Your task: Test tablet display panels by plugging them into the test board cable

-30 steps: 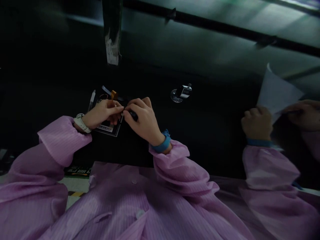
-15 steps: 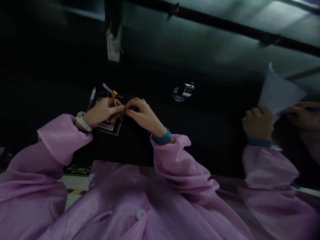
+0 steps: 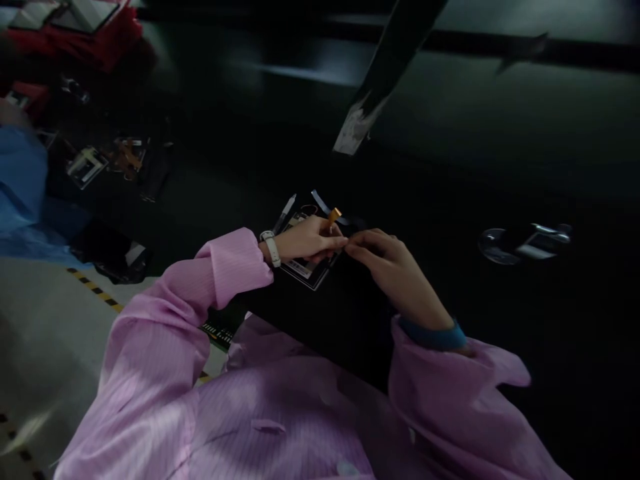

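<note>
A small flat electronic panel (image 3: pixel 299 268) with a barcode label lies on the dark table, partly covered by my left hand (image 3: pixel 313 239). My left fingers are pinched at the panel's right edge, and an orange flex cable (image 3: pixel 335 215) rises beside them. My right hand (image 3: pixel 383 253) meets the left one there, thumb and forefinger pressed together. What either pinch holds is too small and dark to make out. Behind the hands lies a pale blue strip (image 3: pixel 320 201). A pen-like tool (image 3: pixel 285 211) rests at the panel's upper left.
On the right stands a shiny metal object with a round base (image 3: pixel 500 247). A post (image 3: pixel 357 127) with torn white paper rises behind the hands. Far left, a person's blue sleeve (image 3: pixel 23 180) is near several electronic parts (image 3: pixel 87 167) and red bags (image 3: pixel 107 40).
My view has swung left, so the left end of the table shows and the neighbour on the right is out of frame. Both hands keep their pinch at the panel's edge.
</note>
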Tool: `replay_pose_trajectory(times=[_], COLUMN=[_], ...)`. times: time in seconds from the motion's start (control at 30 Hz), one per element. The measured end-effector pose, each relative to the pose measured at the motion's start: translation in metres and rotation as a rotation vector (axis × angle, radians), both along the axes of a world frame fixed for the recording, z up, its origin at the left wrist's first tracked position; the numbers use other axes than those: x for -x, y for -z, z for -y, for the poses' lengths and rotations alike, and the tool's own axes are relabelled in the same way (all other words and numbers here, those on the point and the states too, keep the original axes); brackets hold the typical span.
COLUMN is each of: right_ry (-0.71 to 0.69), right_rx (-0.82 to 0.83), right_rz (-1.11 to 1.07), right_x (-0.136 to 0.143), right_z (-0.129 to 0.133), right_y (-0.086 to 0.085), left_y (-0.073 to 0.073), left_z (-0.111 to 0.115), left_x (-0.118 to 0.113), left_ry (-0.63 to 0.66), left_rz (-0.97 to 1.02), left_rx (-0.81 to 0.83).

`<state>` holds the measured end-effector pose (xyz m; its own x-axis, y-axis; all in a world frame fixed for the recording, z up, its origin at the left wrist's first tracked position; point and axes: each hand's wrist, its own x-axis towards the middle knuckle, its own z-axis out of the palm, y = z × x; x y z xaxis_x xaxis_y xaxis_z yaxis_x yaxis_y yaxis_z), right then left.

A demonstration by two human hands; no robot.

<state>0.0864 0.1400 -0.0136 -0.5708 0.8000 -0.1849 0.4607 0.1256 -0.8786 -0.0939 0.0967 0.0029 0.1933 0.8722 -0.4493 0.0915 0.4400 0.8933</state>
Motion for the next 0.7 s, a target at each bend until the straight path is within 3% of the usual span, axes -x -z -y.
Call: replay_pose_trajectory(times=[0.1, 0.2, 0.27, 0.37, 0.53, 0.6, 0.7], right_ry=[-0.011, 0.011, 0.088, 0.277, 0.464, 0.451, 0.355], right_rx=[0.016, 0.199, 0.297, 0.312, 0.411, 0.328, 0.017], right_rz=[0.001, -0.041, -0.104, -0.268, -0.515, -0.368, 0.026], right_x=[-0.003, -0.008, -0.011, -0.011, -0.006, -0.003, 0.006], right_z=[0.0, 0.0, -0.001, -0.002, -0.011, -0.019, -0.03], right_y=[-0.004, -0.009, -0.011, -0.013, -0.013, -0.009, 0.005], left_y=[0.001, 0.004, 0.005, 0.006, 0.006, 0.006, 0.006], left_z=[0.001, 0.0, -0.001, -0.003, -0.004, -0.004, -0.002], left_x=[0.0, 0.001, 0.002, 0.004, 0.006, 0.005, 0.005], left_ry=[-0.011, -0.053, -0.124, -0.238, -0.295, -0.303, -0.293], left_rz=[0.026, 0.071, 0.141, 0.261, 0.394, 0.386, 0.335], left_rx=[0.015, 0.022, 0.015, 0.016, 0.005, -0.002, -0.041])
